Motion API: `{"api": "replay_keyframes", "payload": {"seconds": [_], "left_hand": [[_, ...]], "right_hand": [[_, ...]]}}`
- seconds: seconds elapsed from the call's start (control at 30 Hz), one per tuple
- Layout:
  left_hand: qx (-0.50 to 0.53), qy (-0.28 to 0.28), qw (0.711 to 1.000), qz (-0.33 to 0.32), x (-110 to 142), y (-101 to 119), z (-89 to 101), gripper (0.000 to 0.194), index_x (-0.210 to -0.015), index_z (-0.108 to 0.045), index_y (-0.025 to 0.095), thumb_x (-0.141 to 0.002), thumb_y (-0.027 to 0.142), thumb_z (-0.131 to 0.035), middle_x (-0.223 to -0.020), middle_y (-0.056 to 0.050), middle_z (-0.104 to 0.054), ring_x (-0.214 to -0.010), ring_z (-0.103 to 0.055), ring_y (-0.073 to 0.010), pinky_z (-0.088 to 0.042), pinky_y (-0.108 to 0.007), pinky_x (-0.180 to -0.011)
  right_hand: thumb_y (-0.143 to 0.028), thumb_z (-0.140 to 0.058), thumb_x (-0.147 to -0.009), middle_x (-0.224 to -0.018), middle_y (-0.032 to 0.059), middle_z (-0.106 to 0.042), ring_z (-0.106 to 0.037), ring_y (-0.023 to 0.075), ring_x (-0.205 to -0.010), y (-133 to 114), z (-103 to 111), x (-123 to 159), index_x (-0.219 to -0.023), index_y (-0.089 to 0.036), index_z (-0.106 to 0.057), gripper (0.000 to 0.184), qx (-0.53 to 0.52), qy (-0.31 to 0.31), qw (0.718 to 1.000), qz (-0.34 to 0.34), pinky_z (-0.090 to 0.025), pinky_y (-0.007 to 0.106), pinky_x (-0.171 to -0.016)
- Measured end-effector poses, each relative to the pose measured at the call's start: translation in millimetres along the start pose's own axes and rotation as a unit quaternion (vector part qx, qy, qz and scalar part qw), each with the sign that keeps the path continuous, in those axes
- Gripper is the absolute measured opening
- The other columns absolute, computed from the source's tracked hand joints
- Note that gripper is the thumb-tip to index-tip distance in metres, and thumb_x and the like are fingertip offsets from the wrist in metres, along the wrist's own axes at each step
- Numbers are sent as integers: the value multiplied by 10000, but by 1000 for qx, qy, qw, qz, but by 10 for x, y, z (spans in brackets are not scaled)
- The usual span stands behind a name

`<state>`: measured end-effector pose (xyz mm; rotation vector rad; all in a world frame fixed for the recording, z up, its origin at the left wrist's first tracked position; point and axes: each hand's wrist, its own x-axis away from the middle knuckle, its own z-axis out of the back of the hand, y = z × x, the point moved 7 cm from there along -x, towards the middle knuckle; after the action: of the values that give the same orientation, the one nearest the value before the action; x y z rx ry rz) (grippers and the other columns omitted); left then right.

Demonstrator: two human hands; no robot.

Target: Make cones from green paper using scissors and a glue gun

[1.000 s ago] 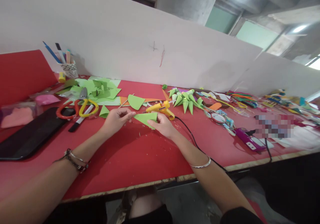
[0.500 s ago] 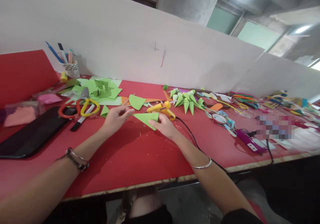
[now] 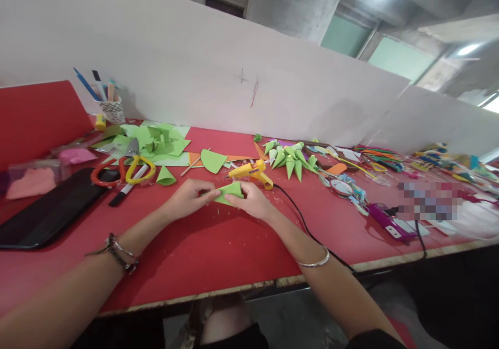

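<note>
A piece of green paper (image 3: 230, 192) is held between both hands above the red tabletop, bent over into a shorter shape. My left hand (image 3: 195, 198) pinches its left end, and my right hand (image 3: 253, 199) grips the right end with the thumb in front. Just behind the paper lies a yellow hot glue gun (image 3: 249, 170), its black cord trailing right. A flat green paper piece (image 3: 213, 160) rests beyond it. Left of my hands stands a small green paper cone (image 3: 166, 176). Several green cones are joined in a spiky cluster (image 3: 290, 159) behind the glue gun.
Scissors (image 3: 106, 173) with red and yellow handles, a marker (image 3: 123, 193) and a black tray-like object (image 3: 58, 206) lie left. Green paper scraps (image 3: 159, 141) and a pen cup (image 3: 112, 111) sit behind. A purple power strip (image 3: 390, 221) is right. A white partition (image 3: 218, 78) borders the table.
The green paper was spread as a wide triangle; now it is bent over and looks shorter. My left hand has moved right and slightly nearer, closer to my right hand.
</note>
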<state>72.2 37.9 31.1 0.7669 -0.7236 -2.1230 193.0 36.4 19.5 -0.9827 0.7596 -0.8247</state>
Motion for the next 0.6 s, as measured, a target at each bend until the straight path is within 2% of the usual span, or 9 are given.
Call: {"api": "replay_keyframes", "payload": {"seconds": [0.1,0.17,0.4,0.6], "left_hand": [[48,-81,995,21,25,-12,-137,365,-566,-508,146,-824,390,-426,-477,36,-522,-424,-461,-61,-348,-163,-458],[69,-103,991,39,37,-28,-177,372,-567,-502,150,-832,396,-413,-448,36,-534,-387,-470,-59,-356,-156,-436],[65,-79,992,72,22,-92,-135,386,-539,-437,162,-826,420,-422,-348,66,-470,-298,-387,-42,-307,-141,-376],[88,-73,989,98,25,-92,-127,369,-550,-436,166,-814,424,-431,-329,79,-444,-281,-370,-44,-290,-145,-354]], "right_hand": [[-347,-558,-725,-596,-42,-413,-362,67,-536,-25,-41,14,-691,-150,-492,211,17,-25,999,11,-300,199,-486],[-347,-552,-731,-579,-46,-407,-365,63,-527,-38,-60,21,-666,-149,-480,221,23,-36,999,16,-298,193,-479],[-372,-462,-806,-457,-60,-449,-390,50,-389,12,-63,23,-706,-151,-492,245,32,-42,998,-17,-298,181,-399],[-351,-472,-811,-403,-77,-425,-375,45,-358,-47,-31,22,-713,-154,-491,221,25,-32,999,2,-290,174,-387]]}}
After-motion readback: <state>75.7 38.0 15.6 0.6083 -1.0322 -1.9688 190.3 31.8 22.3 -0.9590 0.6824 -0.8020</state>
